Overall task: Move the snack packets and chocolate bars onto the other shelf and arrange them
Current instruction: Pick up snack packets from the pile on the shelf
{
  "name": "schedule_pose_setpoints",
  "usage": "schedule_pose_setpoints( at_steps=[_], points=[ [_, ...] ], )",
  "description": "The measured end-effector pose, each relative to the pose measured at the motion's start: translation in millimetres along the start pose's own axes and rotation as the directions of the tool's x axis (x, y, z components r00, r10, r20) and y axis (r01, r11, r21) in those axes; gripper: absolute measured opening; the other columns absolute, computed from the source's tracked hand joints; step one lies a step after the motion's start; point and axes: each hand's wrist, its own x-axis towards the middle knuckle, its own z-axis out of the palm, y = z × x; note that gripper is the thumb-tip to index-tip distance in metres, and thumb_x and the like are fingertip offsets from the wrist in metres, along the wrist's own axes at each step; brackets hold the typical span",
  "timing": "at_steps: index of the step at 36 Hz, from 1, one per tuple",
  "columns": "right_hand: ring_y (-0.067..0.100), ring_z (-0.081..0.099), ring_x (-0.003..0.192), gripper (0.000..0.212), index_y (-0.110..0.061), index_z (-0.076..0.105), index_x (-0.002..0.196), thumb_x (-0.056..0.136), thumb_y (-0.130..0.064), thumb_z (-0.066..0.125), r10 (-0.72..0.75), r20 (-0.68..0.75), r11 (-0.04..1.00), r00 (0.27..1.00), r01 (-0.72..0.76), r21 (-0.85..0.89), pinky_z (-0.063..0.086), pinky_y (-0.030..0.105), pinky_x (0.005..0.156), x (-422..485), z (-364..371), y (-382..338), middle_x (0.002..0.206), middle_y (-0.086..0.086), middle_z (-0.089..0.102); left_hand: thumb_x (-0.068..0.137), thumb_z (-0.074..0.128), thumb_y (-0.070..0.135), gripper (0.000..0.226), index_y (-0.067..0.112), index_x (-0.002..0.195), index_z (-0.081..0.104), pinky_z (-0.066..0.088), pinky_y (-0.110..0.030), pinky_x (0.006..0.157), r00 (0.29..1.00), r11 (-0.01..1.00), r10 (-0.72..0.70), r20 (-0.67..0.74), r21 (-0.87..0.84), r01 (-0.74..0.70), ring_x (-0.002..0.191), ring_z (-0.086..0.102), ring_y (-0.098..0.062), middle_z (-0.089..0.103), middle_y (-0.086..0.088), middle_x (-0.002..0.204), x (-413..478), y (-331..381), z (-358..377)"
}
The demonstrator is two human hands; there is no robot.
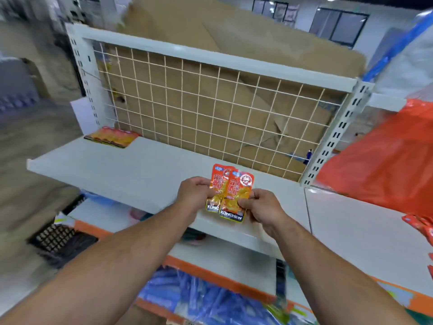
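Two orange snack packets overlap above the front of the white shelf (131, 165). My left hand (195, 193) pinches the left snack packet (216, 181) at its left edge. My right hand (260, 208) pinches the right snack packet (239, 191) at its lower right side. Both packets stand upright with their printed fronts toward me. A small stack of similar packets (111, 136) lies flat at the shelf's back left corner, against the wire grid.
A wire grid back panel (210, 109) with cardboard behind it closes the shelf's rear. An orange plastic bag (386, 160) hangs at the right. More orange packets (421, 228) lie on the neighbouring right shelf. Blue packets (199, 299) fill a lower shelf.
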Motion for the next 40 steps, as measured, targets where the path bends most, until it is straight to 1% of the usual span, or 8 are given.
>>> schedule_pose_setpoints(
  at_steps=[3,7,12,18,27,34,37,40],
  points=[
    [0.020,0.053,0.058,0.019,-0.010,0.056,0.077,0.089,-0.004,0.070,-0.009,0.023,1.000,1.000,0.009,-0.013,0.039,0.025,0.047,6,33,-12,0.075,0.013,0.065,0.076,0.072,-0.006,0.022,0.012,0.088,0.071,0.061,-0.042,0.078,0.999,1.000,-0.011,-0.042,-0.027,0.010,0.082,0.072,-0.026,0.074,-0.010,0.091,7,-1,-35],
    [0.019,0.054,0.059,0.014,-0.008,0.058,0.082,0.090,-0.006,0.070,-0.022,0.061,0.999,0.998,0.024,-0.028,0.040,0.026,0.048,19,67,-27,0.078,0.014,0.067,0.079,0.070,-0.008,0.021,0.011,0.089,0.068,0.059,-0.034,0.066,0.996,0.998,-0.019,-0.086,-0.058,0.014,0.076,0.071,-0.023,0.072,-0.010,0.089,15,-2,-73],
    [0.018,0.055,0.057,0.018,-0.011,0.058,0.078,0.092,-0.008,0.068,-0.031,0.122,0.999,0.992,0.034,-0.026,0.041,0.026,0.048,42,106,-43,0.074,0.009,0.067,0.080,0.070,-0.005,0.021,0.012,0.091,0.070,0.061,-0.039,0.074,0.989,0.999,-0.032,-0.146,-0.039,0.027,0.079,0.072,-0.023,0.073,-0.008,0.090,35,-5,-110],
    [0.016,0.047,0.047,0.023,-0.010,0.054,0.073,0.090,-0.002,0.068,-0.042,0.185,0.999,0.982,0.044,-0.006,0.035,0.021,0.042,84,148,-60,0.068,0.014,0.060,0.077,0.071,-0.006,0.018,0.009,0.086,0.069,0.057,-0.033,0.071,0.977,1.000,-0.029,-0.213,-0.009,0.028,0.076,0.070,-0.021,0.073,-0.008,0.087,71,2,-144],
    [0.018,0.046,0.047,0.024,-0.012,0.055,0.071,0.088,-0.002,0.069,-0.059,0.274,0.998,0.960,0.060,0.002,0.034,0.024,0.045,175,198,-96,0.063,0.012,0.061,0.072,0.074,-0.003,0.016,0.009,0.083,0.072,0.059,-0.049,0.082,0.956,0.998,-0.025,-0.293,0.055,0.043,0.083,0.073,-0.031,0.075,-0.012,0.086,149,29,-187],
    [0.014,0.043,0.042,0.019,-0.010,0.056,0.077,0.089,-0.002,0.068,-0.064,0.314,0.997,0.947,0.071,-0.011,0.033,0.022,0.043,232,226,-117,0.060,0.009,0.059,0.076,0.078,0.001,0.022,0.020,0.077,0.066,0.052,-0.028,0.075,0.940,0.986,0.008,-0.340,0.161,0.050,0.077,0.065,-0.019,0.067,0.004,0.077,201,47,-208],
    [0.014,0.043,0.042,0.009,-0.006,0.061,0.088,0.089,-0.003,0.069,-0.049,0.319,0.997,0.946,0.066,-0.042,0.033,0.021,0.041,246,237,-119,0.070,0.015,0.060,0.078,0.077,0.004,0.018,0.014,0.089,0.069,0.048,-0.026,0.074,0.933,0.977,-0.011,-0.360,0.193,0.086,0.080,0.062,-0.019,0.066,0.001,0.083,218,47,-216],
    [0.013,0.043,0.040,0.009,0.000,0.064,0.096,0.089,-0.003,0.069,-0.022,0.325,0.998,0.945,0.042,-0.054,0.033,0.021,0.042,261,249,-120,0.072,0.016,0.060,0.078,0.076,0.004,0.016,0.013,0.091,0.069,0.048,-0.025,0.073,0.932,0.959,-0.004,-0.363,0.263,0.106,0.080,0.062,-0.020,0.068,-0.005,0.086,239,46,-226]
  ],
)
